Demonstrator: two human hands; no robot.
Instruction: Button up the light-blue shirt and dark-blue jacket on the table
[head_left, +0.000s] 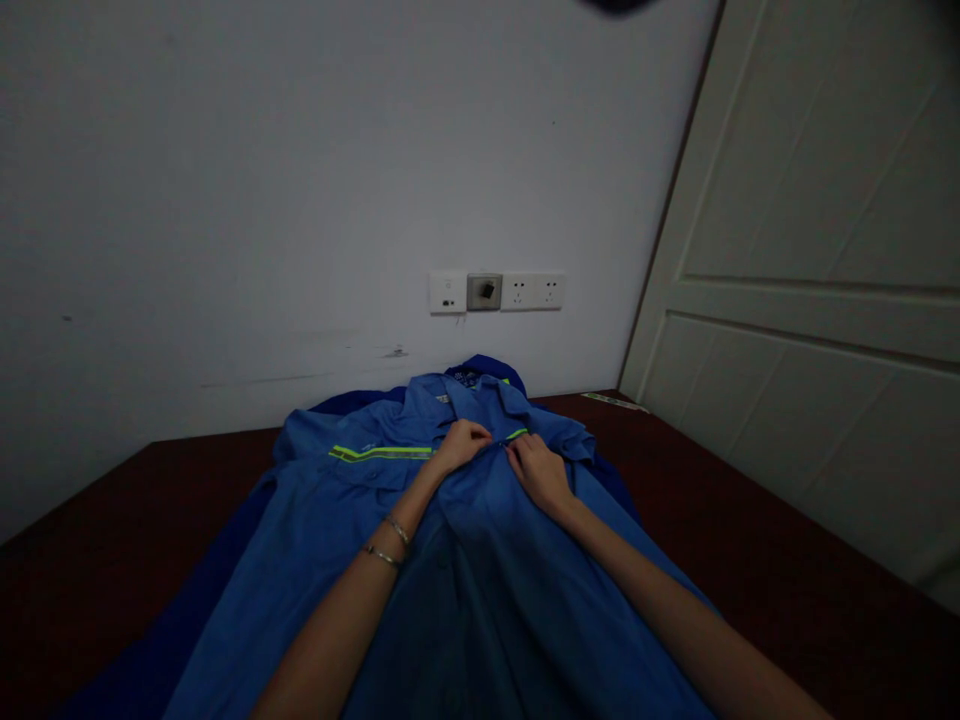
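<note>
Dark reddish-brown wooden table (750,560) against wall; blue work shirt with yellow-green reflective stripe (315,500) spread flat on it.

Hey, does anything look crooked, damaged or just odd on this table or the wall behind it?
Mostly no. One oddity: in the wall outlet row, the grey middle unit does not match the white plates beside it. The blue shirt lies flat on the table, both hands at its placket.

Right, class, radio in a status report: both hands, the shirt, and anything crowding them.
Left hand and right hand both pinching the blue work shirt with yellow reflective stripe at its chest placket. Shirt flat on dark brown table. Nothing crowding.
</note>
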